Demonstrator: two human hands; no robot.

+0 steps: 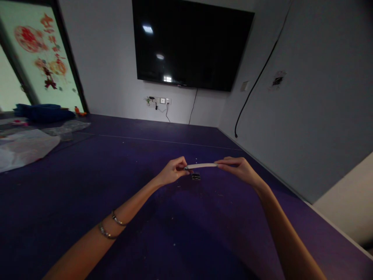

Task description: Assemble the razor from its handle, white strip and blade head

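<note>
Single camera, worn on the person's head; looks forward and down along both forearms, which enter from the bottom edge. Left hand and right hand near, just below mid-picture. Purple surface seen from above, aslant. View faces the wall-mounted screen, well beyond the hands, its upper left cropped. Decorated door at left, side wall at right. Screen slopes down rightward: head tilt or lens distortion, I cannot tell which.
</note>
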